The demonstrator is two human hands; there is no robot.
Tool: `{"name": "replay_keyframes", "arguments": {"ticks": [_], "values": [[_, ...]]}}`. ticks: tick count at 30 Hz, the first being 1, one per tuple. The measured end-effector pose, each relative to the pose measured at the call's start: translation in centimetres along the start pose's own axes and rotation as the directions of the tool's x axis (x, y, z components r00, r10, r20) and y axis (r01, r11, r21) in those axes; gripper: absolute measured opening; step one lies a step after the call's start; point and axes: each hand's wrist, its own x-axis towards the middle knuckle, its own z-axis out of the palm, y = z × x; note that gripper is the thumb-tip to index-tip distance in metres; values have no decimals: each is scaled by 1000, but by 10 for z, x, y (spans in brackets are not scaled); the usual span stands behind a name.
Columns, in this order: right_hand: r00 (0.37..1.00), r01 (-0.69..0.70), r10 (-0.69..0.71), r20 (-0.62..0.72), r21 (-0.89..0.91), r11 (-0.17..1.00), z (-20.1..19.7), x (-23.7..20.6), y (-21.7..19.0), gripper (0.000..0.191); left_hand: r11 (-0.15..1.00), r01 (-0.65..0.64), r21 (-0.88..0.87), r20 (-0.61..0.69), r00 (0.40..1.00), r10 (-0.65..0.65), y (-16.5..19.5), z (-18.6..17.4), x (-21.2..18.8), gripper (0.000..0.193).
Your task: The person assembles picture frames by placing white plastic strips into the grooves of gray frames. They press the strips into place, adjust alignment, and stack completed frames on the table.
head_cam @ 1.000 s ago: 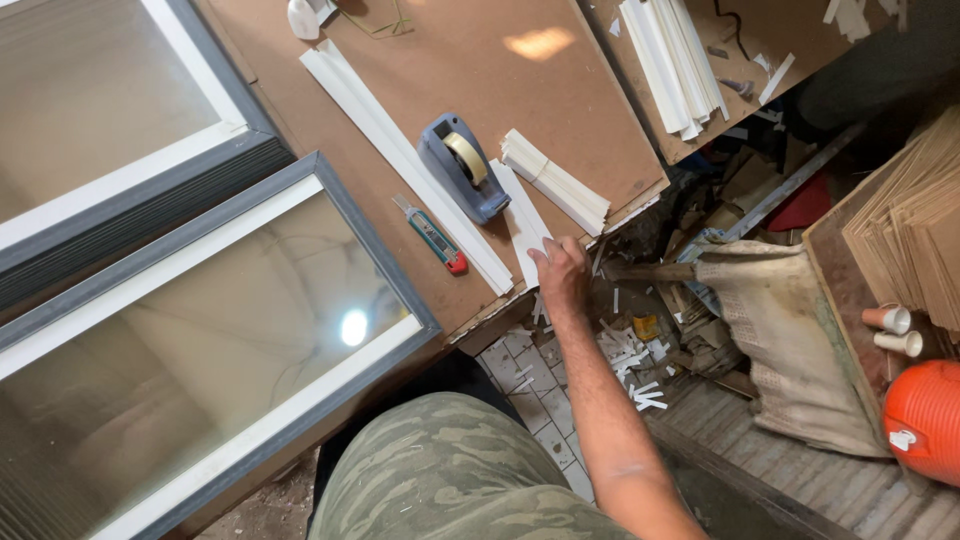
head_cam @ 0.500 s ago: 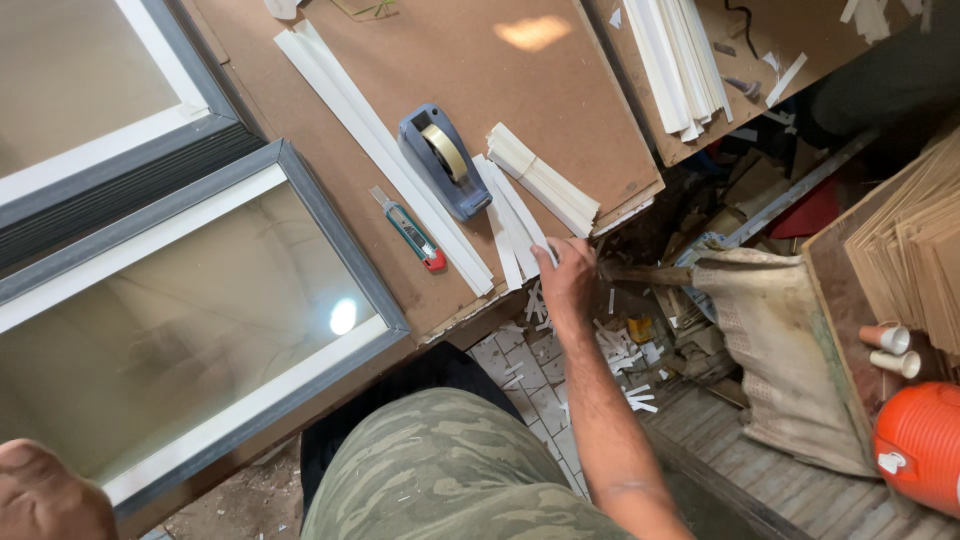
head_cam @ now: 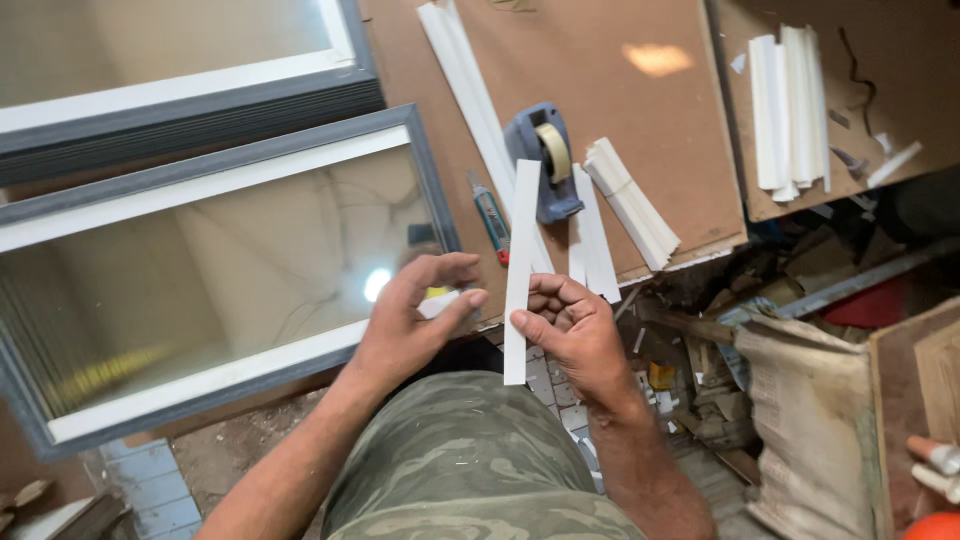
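1. A long white strip [head_cam: 518, 270] is held upright in the right hand [head_cam: 570, 335], pinched between thumb and curled fingers near its lower part; its top end reaches up over the brown board [head_cam: 650, 130].
2. The left hand [head_cam: 415, 315] is seen just left of the strip, fingers spread and loosely curved, thumb and forefinger set narrowly apart; nothing is clearly gripped, and whether the fingertips touch the strip cannot be told.
3. A blue tape dispenser [head_cam: 543, 160] with a roll of pale tape is set on the board, just right of the strip's top end.
4. A small green and red utility knife [head_cam: 491, 218] lies on the board to the left of the strip.
5. A long white moulding [head_cam: 465, 85] runs diagonally along the board's left part, and a bundle of short white strips [head_cam: 632, 203] lies right of the dispenser.
6. More white strips [head_cam: 790, 105] are stacked on a second board at the far right.
7. A grey-framed glass pane [head_cam: 215, 275] is laid at the left, with another frame [head_cam: 180, 75] beyond it.
8. Camouflage trousers [head_cam: 470, 460] are seen at the near edge, and offcuts are scattered over the floor at the right.
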Motion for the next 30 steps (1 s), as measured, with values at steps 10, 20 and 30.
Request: {"name": "replay_keyframes", "arguments": {"ticks": [10, 20, 30], "values": [[999, 40, -34, 21, -472, 880, 72, 42, 10, 22, 971, 232, -55, -72, 969, -235, -24, -41, 2, 44], [977, 155, -213, 9, -715, 682, 104, 108, 21, 24, 762, -172, 624, -68, 960, 273, -54, -87, 28, 41], [942, 215, -331, 58, -861, 460, 96, 117, 32, 21, 587, -316, 746, 205, 947, 249, -79, -88, 35, 56]]}}
